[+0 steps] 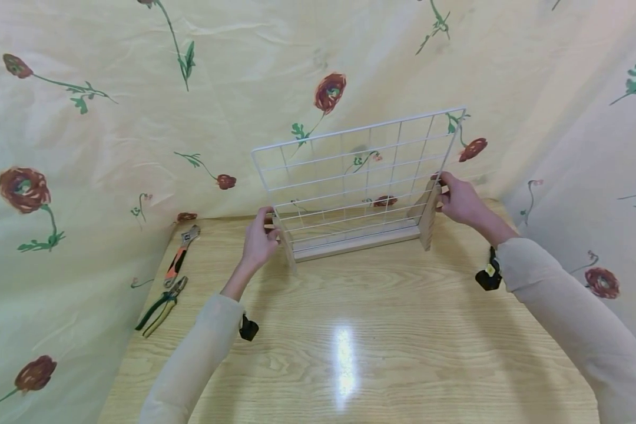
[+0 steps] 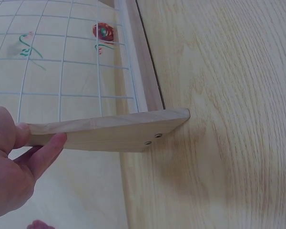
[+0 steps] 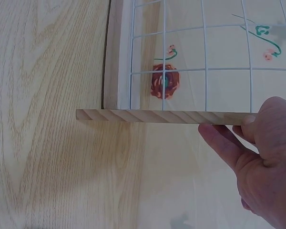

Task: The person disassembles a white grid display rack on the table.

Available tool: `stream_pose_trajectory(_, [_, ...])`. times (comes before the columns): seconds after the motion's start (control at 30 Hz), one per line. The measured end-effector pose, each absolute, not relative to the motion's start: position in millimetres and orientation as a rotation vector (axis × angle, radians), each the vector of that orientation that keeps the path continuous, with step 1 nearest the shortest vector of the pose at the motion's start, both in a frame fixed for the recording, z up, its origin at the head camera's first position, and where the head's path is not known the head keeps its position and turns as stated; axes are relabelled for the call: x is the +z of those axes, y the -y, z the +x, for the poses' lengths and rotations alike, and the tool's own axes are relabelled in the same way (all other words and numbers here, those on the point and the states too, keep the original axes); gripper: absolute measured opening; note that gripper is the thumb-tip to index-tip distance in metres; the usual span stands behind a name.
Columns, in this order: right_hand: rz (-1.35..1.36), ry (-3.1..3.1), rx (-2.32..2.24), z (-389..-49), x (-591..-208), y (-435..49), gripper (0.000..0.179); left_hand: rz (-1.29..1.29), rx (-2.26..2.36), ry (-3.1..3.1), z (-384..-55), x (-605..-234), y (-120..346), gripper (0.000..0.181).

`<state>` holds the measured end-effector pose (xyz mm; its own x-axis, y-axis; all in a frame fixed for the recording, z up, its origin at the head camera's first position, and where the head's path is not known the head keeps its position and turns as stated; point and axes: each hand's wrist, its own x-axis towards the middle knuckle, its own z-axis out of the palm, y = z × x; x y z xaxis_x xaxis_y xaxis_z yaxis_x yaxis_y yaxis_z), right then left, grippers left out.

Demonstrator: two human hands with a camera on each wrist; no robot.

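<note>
A white wire grid rack (image 1: 369, 135) stands upright in a wooden base (image 1: 357, 242) near the back of the table. Wooden side panels flank it at both ends. My left hand (image 1: 259, 238) grips the upper part of the left panel (image 2: 109, 130), thumb and fingers on either side of the wood. Two screw heads (image 2: 153, 139) show on that panel's outer face. At the other end my right hand (image 1: 460, 200) holds the top of the right panel (image 3: 148, 116) between thumb and fingers. The grid's lower edge sits along the base bar (image 3: 118, 57).
To the left on the wood-grain table (image 1: 307, 353) lie an adjustable wrench (image 1: 181, 257) and, nearer, a pair of pliers (image 1: 162, 306). Behind and along both sides hangs a flowered cloth (image 1: 233, 106). Black wrist cameras (image 1: 249, 328) hang by both sleeves.
</note>
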<state>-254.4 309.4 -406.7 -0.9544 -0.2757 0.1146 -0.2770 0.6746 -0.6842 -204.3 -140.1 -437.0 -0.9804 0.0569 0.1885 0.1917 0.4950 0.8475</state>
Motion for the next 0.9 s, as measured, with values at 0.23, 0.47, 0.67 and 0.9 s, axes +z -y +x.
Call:
stream_pose_trajectory(0.23, [0.528, 2.821, 1.157, -253.7, -407.0, -308.5, 0.042, -0.201, -1.499, 2.605, -201.3, -436.6, 140.9, 0.047])
stream_pose_trajectory(0.47, [0.535, 2.828, 1.167, -253.6, -407.1, -307.1, 0.041, -0.200, -1.496, 2.604, -198.4, -435.9, 142.5, 0.047])
stream_pose_trajectory(0.67, [0.541, 2.822, 1.166, -254.5, -408.4, -305.3, 0.041, -0.199, -1.468, 2.611, -195.9, -436.7, 144.9, 0.047])
stream_pose_trajectory(0.9, [0.548, 2.815, 1.176, -254.7, -408.7, -302.8, 0.040, -0.198, -1.463, 2.600, -194.0, -438.0, 147.4, 0.047])
